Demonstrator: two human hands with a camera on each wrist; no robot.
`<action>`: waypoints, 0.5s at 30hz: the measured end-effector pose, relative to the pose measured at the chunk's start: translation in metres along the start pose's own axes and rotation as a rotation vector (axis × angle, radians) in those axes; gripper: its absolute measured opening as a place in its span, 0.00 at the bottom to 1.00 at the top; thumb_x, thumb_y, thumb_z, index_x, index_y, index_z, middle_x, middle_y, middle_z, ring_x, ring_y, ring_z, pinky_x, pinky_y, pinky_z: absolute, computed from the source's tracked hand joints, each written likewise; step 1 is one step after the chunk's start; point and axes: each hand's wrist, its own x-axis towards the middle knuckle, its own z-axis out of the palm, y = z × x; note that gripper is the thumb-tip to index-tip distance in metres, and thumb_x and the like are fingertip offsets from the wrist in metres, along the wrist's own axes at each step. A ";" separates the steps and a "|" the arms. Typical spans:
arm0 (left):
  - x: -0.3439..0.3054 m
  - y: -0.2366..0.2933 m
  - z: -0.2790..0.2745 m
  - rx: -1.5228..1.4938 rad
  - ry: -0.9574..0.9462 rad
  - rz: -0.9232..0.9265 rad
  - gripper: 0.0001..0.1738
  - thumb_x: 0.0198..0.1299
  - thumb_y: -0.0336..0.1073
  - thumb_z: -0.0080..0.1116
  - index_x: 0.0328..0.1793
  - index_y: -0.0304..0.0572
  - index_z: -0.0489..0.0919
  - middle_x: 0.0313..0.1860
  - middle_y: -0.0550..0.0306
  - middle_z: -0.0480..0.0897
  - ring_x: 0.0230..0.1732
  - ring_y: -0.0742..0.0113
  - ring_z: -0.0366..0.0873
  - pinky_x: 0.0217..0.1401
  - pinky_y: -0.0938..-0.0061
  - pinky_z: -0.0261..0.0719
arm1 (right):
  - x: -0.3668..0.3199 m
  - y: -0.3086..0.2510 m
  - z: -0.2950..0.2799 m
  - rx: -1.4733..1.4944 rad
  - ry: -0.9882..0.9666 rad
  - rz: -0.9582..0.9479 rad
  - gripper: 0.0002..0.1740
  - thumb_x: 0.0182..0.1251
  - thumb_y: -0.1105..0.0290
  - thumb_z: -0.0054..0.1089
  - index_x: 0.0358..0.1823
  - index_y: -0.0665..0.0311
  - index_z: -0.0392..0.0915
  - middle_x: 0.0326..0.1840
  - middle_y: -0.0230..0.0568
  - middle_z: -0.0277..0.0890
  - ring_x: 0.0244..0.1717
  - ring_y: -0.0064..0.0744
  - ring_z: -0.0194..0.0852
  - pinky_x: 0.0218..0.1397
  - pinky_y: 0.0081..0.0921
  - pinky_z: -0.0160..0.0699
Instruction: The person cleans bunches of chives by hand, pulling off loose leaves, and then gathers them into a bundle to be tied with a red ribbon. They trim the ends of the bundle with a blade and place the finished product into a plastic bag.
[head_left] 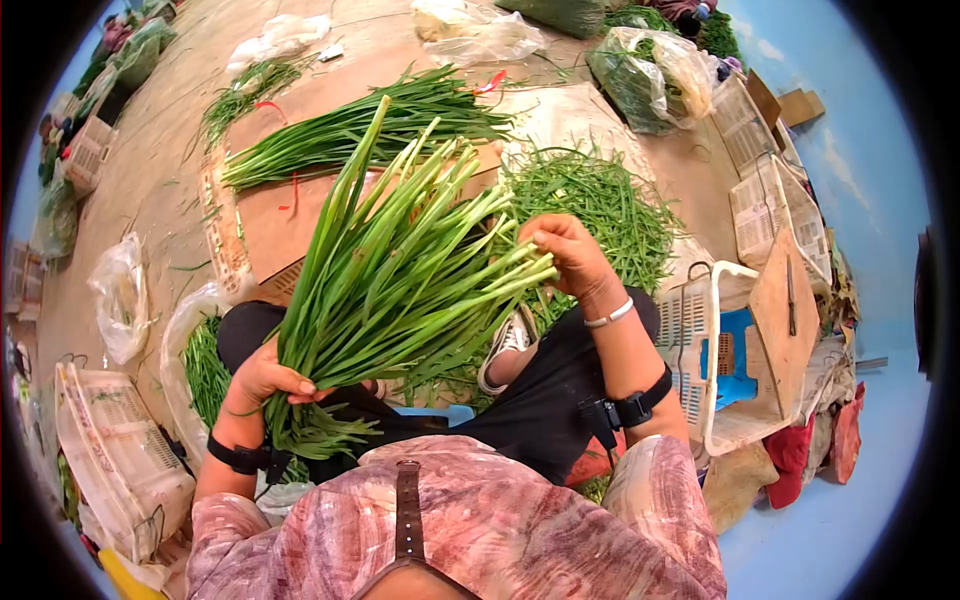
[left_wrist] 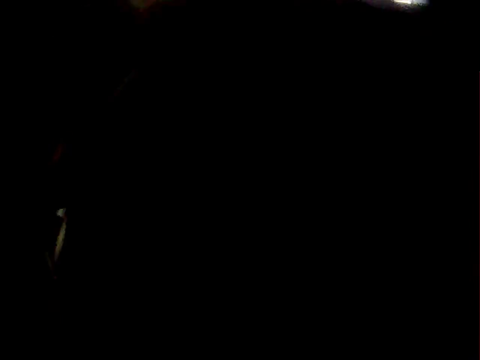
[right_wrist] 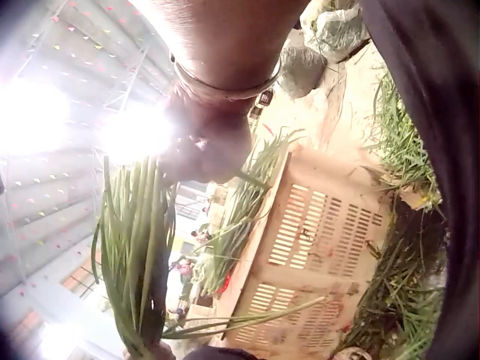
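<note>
A thick bunch of garlic chives (head_left: 390, 270) spreads over the person's lap in the head view, pale stem ends toward the right. The left hand (head_left: 272, 378) grips its leafy lower end, thumb across the leaves and tips hanging below. At the stem ends, the right hand (head_left: 568, 255) has curled fingers and pinches chives from the bunch. From the right wrist, the right hand (right_wrist: 214, 146) shows in glare above the bunch (right_wrist: 135, 240), its fingertips partly hidden. The left wrist view is almost wholly black.
Ahead, tied chives (head_left: 370, 125) lie on a board on an upturned crate (right_wrist: 300, 247). Loose green trimmings (head_left: 600, 215) are heaped to its right. A white basket (head_left: 708, 380) stands at the right, another crate (head_left: 125, 450) at the left. Plastic bags (head_left: 660, 75) lie farther off.
</note>
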 end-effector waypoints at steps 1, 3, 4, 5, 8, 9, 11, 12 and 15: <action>-0.008 0.000 -0.009 0.024 0.006 -0.011 0.37 0.32 0.23 0.63 0.55 0.25 0.66 0.25 0.37 0.75 0.10 0.67 0.63 0.08 0.80 0.55 | 0.000 -0.002 -0.001 0.057 -0.053 -0.019 0.10 0.62 0.68 0.58 0.32 0.69 0.77 0.19 0.32 0.71 0.11 0.13 0.58 0.11 0.09 0.55; -0.022 -0.002 -0.015 0.054 0.030 0.000 0.37 0.34 0.25 0.64 0.56 0.27 0.65 0.25 0.40 0.76 0.10 0.70 0.63 0.09 0.81 0.56 | 0.004 -0.001 -0.002 0.095 -0.081 0.019 0.11 0.64 0.66 0.57 0.35 0.69 0.77 0.22 0.34 0.75 0.15 0.14 0.66 0.15 0.09 0.62; -0.027 -0.003 -0.016 0.081 0.041 0.013 0.37 0.36 0.28 0.64 0.57 0.29 0.65 0.24 0.43 0.77 0.11 0.72 0.64 0.10 0.82 0.57 | 0.007 0.006 -0.001 0.048 0.054 0.015 0.15 0.64 0.62 0.56 0.40 0.69 0.76 0.28 0.37 0.76 0.22 0.18 0.71 0.20 0.12 0.68; -0.031 -0.002 -0.014 0.083 0.046 0.013 0.37 0.36 0.28 0.64 0.57 0.29 0.65 0.24 0.43 0.77 0.11 0.72 0.64 0.10 0.82 0.57 | 0.011 0.014 0.003 -0.002 0.190 0.008 0.19 0.65 0.59 0.55 0.45 0.70 0.74 0.34 0.41 0.78 0.28 0.23 0.77 0.25 0.14 0.75; -0.046 0.005 -0.010 0.131 0.132 -0.035 0.40 0.35 0.26 0.65 0.61 0.30 0.64 0.25 0.44 0.78 0.11 0.71 0.65 0.12 0.81 0.58 | 0.014 0.027 0.032 0.376 -0.112 0.076 0.32 0.62 0.49 0.55 0.56 0.69 0.67 0.50 0.46 0.73 0.47 0.37 0.76 0.40 0.28 0.81; -0.052 0.007 -0.012 0.129 0.139 -0.039 0.40 0.35 0.26 0.65 0.61 0.30 0.64 0.25 0.44 0.78 0.11 0.71 0.65 0.12 0.81 0.58 | 0.015 0.029 0.039 0.347 -0.166 0.129 0.28 0.63 0.53 0.55 0.54 0.69 0.69 0.46 0.43 0.75 0.41 0.30 0.77 0.38 0.24 0.80; -0.061 0.016 -0.017 0.188 0.130 -0.087 0.40 0.35 0.26 0.66 0.60 0.30 0.64 0.26 0.45 0.79 0.12 0.71 0.66 0.12 0.81 0.59 | 0.014 0.032 0.049 -0.035 -0.153 0.231 0.28 0.63 0.53 0.55 0.54 0.70 0.71 0.43 0.43 0.78 0.37 0.25 0.78 0.35 0.21 0.79; -0.066 0.020 -0.020 0.204 0.149 -0.125 0.40 0.34 0.25 0.65 0.60 0.30 0.65 0.26 0.45 0.79 0.12 0.71 0.68 0.12 0.81 0.60 | 0.018 0.033 0.056 -0.048 -0.160 0.305 0.19 0.63 0.62 0.57 0.48 0.70 0.75 0.32 0.35 0.79 0.26 0.18 0.74 0.30 0.18 0.75; -0.084 0.013 -0.033 0.170 0.178 -0.126 0.40 0.34 0.24 0.65 0.60 0.31 0.65 0.26 0.45 0.79 0.13 0.70 0.69 0.13 0.81 0.62 | 0.021 0.034 0.050 -0.084 -0.177 0.291 0.09 0.63 0.69 0.56 0.35 0.70 0.77 0.19 0.32 0.74 0.12 0.14 0.62 0.14 0.11 0.57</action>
